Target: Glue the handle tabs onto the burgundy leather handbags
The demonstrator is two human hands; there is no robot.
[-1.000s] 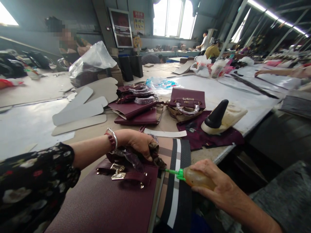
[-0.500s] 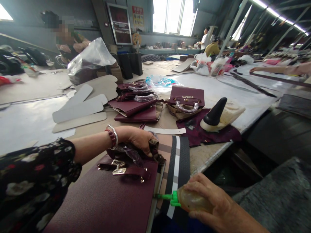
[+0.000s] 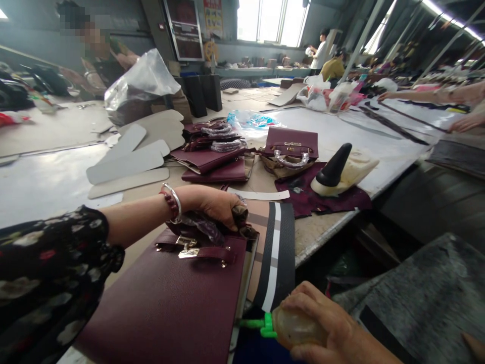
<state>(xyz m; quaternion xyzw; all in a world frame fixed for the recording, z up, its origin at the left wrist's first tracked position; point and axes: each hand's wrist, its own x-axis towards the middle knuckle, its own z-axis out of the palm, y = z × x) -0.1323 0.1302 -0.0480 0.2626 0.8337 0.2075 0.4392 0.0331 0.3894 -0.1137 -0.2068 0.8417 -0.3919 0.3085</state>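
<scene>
A burgundy handbag [image 3: 178, 298] lies flat in front of me, its gold clasp facing up and its side edge toward the right. My left hand [image 3: 222, 206] is closed on bunched brown lining fabric [image 3: 240, 215] at the bag's top corner. In my right hand [image 3: 322, 318] is a squeeze bottle [image 3: 297, 326] with amber contents, held sideways. Its green nozzle [image 3: 252, 322] reaches the bag's open side edge; the very tip is hard to see. Beneath the bag's right side lies a striped tan, black and white panel [image 3: 278, 253].
Behind are stacked burgundy bags [image 3: 215, 164] and a single bag [image 3: 291, 144]. A black cone on a pale base [image 3: 333, 169] stands on burgundy cloth [image 3: 352, 199]. Grey card pieces [image 3: 129, 162] lie left. Co-workers are across the table and at right.
The bottle's nozzle has moved down along the bag's side edge, toward me. My left hand keeps its hold on the lining. The view has tilted slightly downward.
</scene>
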